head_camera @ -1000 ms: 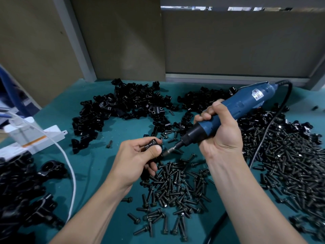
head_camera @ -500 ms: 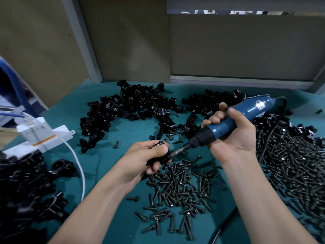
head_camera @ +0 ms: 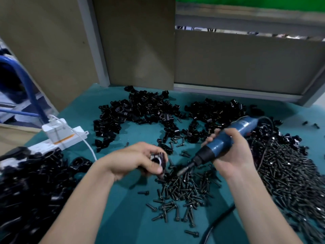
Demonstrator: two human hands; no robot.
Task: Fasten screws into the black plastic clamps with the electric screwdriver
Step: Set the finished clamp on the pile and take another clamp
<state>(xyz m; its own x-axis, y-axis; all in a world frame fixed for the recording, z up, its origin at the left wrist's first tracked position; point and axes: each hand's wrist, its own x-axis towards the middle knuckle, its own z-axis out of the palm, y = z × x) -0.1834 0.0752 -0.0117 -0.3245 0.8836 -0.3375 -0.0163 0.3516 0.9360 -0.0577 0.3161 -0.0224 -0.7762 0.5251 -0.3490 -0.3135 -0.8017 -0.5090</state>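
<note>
Left hand pinches a clamp above the tabletop's middle, while right hand grips the screwdriver, its long axis slanting down-left, bit just right of the clamp among loose screws.

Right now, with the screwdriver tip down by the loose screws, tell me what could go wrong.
1. The screwdriver bit sits close to the left hand, which grips a clamp; a slip could jab that hand.
2. The clamp looks blurred, likely moving; a crooked screw may cross-thread.
3. The black cord trails past the loose screws under the right forearm and could sweep some away.
</note>
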